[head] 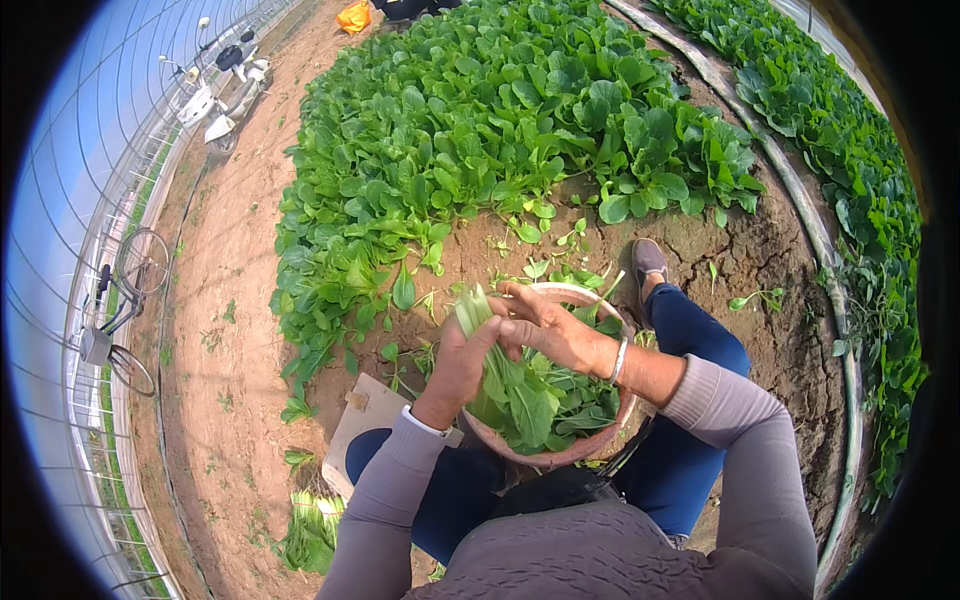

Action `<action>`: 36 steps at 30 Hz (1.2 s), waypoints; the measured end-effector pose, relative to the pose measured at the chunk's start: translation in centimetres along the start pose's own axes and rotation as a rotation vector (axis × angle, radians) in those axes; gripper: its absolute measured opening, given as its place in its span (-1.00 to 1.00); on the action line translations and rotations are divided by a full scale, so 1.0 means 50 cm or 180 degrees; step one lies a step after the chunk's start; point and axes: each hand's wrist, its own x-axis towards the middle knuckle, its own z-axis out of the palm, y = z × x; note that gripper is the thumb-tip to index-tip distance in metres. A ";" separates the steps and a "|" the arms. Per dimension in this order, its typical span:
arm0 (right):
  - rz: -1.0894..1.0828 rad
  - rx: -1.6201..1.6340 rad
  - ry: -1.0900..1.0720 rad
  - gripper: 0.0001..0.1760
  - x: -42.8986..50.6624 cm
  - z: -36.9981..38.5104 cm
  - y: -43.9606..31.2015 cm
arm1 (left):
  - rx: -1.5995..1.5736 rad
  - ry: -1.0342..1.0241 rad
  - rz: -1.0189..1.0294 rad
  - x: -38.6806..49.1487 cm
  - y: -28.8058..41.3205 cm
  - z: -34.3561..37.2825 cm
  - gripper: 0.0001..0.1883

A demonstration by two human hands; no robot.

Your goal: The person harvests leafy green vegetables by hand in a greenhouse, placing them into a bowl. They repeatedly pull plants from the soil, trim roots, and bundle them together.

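My left hand [457, 360] is closed around a small bunch of leafy greens [517, 397], its pale stems pointing up and away from me and its leaves hanging over a round pinkish basin [592, 448]. On the right side of the stems, my right hand [559, 330] touches the bunch with thumb and fingers; the fingertips are partly hidden, so its hold is unclear. More loose greens [589, 409] lie inside the basin, which stands between my legs.
Dense leafy greens [450, 135] grow ahead. Bundled greens [311, 529] lie lower left, near a cardboard piece [364, 412]. A pale hose [810, 202] runs along the right. A bicycle [124, 311] and white scooter [217, 109] stand left; an orange bag [354, 16] lies beyond.
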 end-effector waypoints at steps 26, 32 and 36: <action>0.0969 -0.0893 -0.2013 -0.13 0.071 -0.077 0.038 | -0.0596 0.0722 0.0473 -0.059 0.090 0.003 -0.82; 0.0257 -0.4023 -0.0724 -0.69 0.290 -0.209 0.144 | -0.0196 0.1077 0.0590 -0.084 0.116 -0.038 -0.79; 0.0157 -0.5361 -0.1270 -0.74 0.519 -0.300 0.281 | -0.0191 0.1478 0.0310 -0.092 0.105 -0.064 -0.74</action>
